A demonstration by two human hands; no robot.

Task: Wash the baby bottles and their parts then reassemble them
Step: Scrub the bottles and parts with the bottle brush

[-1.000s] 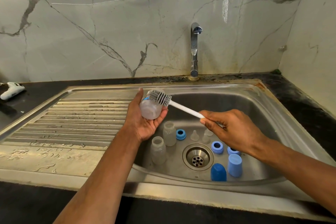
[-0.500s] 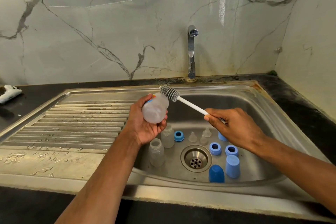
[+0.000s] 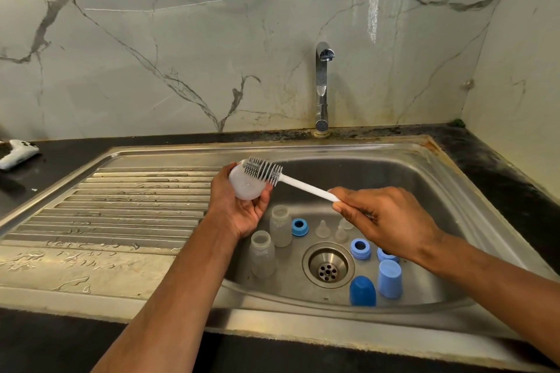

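My left hand (image 3: 239, 209) grips a clear baby bottle (image 3: 244, 186) tipped on its side above the sink basin (image 3: 424, 191). A bottle brush (image 3: 263, 171) with grey bristles lies against the bottle's outside; my right hand (image 3: 385, 221) holds its white handle (image 3: 306, 188). Standing in the basin are two more clear bottles (image 3: 281, 225) (image 3: 262, 253), blue collar rings (image 3: 300, 227) (image 3: 360, 248), clear teats (image 3: 322, 228), a dark blue cap (image 3: 362, 291) and a light blue cap (image 3: 390, 278).
The drain (image 3: 328, 265) is in the basin's middle. A chrome tap (image 3: 322, 85) rises behind the sink, with no water running. A ribbed wet drainboard (image 3: 127, 206) lies to the left. A white object (image 3: 18, 153) rests on the dark counter at far left.
The brush head slid along the outside of the bottle, from its right end back over its side. Both hands shifted slightly with it.
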